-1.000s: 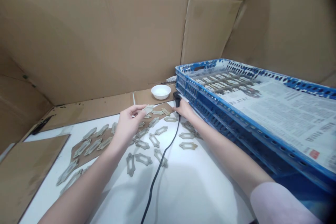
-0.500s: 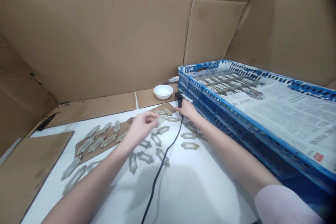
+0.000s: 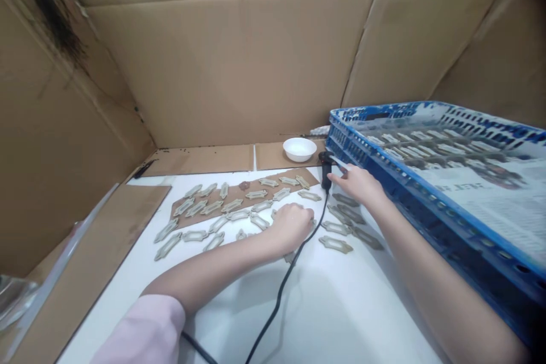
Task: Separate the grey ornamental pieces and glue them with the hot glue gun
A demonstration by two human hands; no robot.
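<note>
Several flat grey-green metal plates (image 3: 222, 207) with cut-out middles lie spread over a white tabletop (image 3: 341, 307) and a brown cardboard strip (image 3: 247, 186). My left hand (image 3: 292, 224) rests knuckles-up among the plates, fingers curled down; what is under them is hidden. My right hand (image 3: 357, 183) reaches to a small black corded tool (image 3: 326, 169) standing beside the blue crate, fingers closed on it. The tool's black cable (image 3: 281, 290) runs down the table toward me, passing just right of my left hand.
A blue plastic crate (image 3: 409, 193) lined with newspaper holds rows of the same plates at the right. A white bowl (image 3: 299, 149) sits at the back. Cardboard walls enclose the table; a cardboard sheet (image 3: 106, 250) lies at the left, a black pen (image 3: 143, 169) behind it.
My left hand has come down from holding a plate in the air onto the table among the plates. The view has swung left; my right hand stays at the tool.
</note>
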